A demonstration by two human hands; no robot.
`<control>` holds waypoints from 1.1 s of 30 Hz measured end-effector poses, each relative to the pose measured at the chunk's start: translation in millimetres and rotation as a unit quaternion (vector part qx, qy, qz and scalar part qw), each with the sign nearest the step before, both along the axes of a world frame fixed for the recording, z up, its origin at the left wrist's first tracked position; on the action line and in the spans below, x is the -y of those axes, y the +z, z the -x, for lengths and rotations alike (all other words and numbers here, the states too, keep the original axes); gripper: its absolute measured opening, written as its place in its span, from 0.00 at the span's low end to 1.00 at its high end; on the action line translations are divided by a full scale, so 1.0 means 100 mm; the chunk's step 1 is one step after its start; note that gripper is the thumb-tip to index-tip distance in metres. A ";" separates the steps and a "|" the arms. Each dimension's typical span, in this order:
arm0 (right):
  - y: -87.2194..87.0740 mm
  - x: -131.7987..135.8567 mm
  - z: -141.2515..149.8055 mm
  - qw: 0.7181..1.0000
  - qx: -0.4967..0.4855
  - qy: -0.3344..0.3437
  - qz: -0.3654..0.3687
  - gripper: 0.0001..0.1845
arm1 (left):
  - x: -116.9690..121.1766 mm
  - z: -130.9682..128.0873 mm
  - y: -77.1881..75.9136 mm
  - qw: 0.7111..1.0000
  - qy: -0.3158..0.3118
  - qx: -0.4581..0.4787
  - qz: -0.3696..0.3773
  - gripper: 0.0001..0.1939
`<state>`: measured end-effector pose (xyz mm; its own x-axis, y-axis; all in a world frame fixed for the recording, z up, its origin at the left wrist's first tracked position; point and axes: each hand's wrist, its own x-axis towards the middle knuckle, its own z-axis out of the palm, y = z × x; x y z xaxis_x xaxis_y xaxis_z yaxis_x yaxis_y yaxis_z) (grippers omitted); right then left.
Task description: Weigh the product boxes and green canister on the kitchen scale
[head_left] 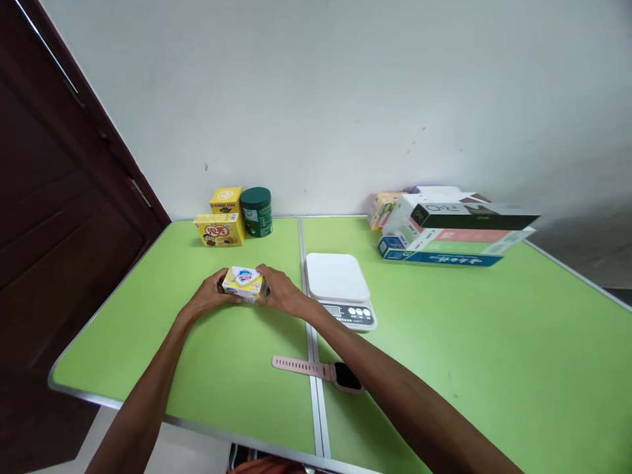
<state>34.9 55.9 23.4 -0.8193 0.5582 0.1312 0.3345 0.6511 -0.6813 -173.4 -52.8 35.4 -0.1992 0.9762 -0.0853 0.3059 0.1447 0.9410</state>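
A small yellow and white soap box (243, 282) with a blue shield logo is gripped from both ends over the left half of the green table. My left hand (212, 293) closes on its left end, thumb at the near side. On the right end, my right hand (280, 290) has its fingers wrapped round the corner. Whether the box touches the tabletop, I cannot tell. A white kitchen scale (338, 278) with nothing on its plate stands to the right, its display partly behind my right forearm. Nearer to me lies a pink-strapped smartwatch (347, 377), partly covered by that forearm.
At the back left stand a yellow snack box (220, 231), another yellow box (226, 200) behind it and a green canister (257, 212). Several cartons, among them a long blue box (439, 255), are stacked back right against the wall (336, 105). A metal seam splits the table (474, 342).
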 end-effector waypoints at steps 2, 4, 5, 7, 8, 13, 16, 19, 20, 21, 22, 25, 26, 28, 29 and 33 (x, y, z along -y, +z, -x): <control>0.12 0.03 -0.07 1.000 0.005 -0.004 0.012 0.33 | 0.04 -0.05 0.07 1.000 0.001 0.012 0.001 0.37; 0.26 0.06 -0.20 1.000 -0.002 -0.004 0.027 0.33 | 0.06 -0.14 0.15 1.000 -0.005 0.012 -0.006 0.36; 0.35 0.05 -0.29 0.999 -0.008 -0.003 0.032 0.33 | 0.04 -0.20 0.19 1.000 -0.009 0.005 -0.016 0.36; 0.52 0.02 -0.52 0.999 -0.015 -0.005 0.035 0.33 | -0.03 -0.34 0.28 0.998 -0.017 -0.025 -0.048 0.35; 0.61 -0.02 -0.64 0.999 -0.014 -0.010 0.033 0.34 | -0.10 -0.43 0.32 0.997 -0.024 -0.040 -0.067 0.35; 0.89 -0.30 -1.31 0.997 -0.011 -0.066 0.024 0.33 | -0.59 -0.97 0.38 0.985 -0.059 -0.085 -0.135 0.34; 0.89 -0.44 -1.64 0.995 -0.012 -0.089 0.038 0.32 | -0.84 -1.27 0.30 0.977 -0.072 -0.127 -0.155 0.31; 0.77 -0.54 -1.85 0.993 -0.017 -0.098 0.063 0.31 | -0.99 -1.46 0.19 0.970 -0.089 -0.164 -0.159 0.29; 0.72 -0.56 -1.89 0.992 -0.020 -0.101 0.070 0.31 | -1.02 -1.49 0.15 0.969 -0.094 -0.170 -0.154 0.29; 0.66 -0.58 -1.91 0.991 -0.023 -0.103 0.077 0.31 | -1.05 -1.52 0.11 0.969 -0.096 -0.174 -0.147 0.29; 0.60 -0.59 -1.92 0.991 -0.026 -0.104 0.083 0.32 | -1.06 -1.53 0.09 0.970 -0.095 -0.177 -0.139 0.30; 0.47 -0.62 -1.94 0.989 -0.036 -0.107 0.098 0.37 | -1.07 -1.53 0.04 0.971 -0.089 -0.184 -0.128 0.33; 0.43 -0.62 -1.96 0.987 -0.042 -0.115 0.100 0.40 | -1.06 -1.53 0.03 0.971 -0.086 -0.182 -0.131 0.34; 0.37 -0.60 -2.03 0.983 -0.059 -0.134 0.107 0.48 | -1.00 -1.51 -0.01 0.972 -0.079 -0.171 -0.139 0.38; 0.34 -0.57 -2.09 0.980 -0.072 -0.144 0.118 0.52 | -0.96 -1.49 -0.03 0.974 -0.070 -0.161 -0.142 0.41; 0.09 -0.38 -2.32 0.939 -0.145 -0.211 0.228 0.59 | -0.70 -1.38 -0.21 0.987 0.009 -0.103 -0.122 0.36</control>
<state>266.8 94.4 32.4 -0.4790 0.8776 -0.0170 0.2545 0.1203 -0.9596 -35.3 17.1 14.0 -0.2049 0.9588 0.1965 0.4943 -0.0719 0.8663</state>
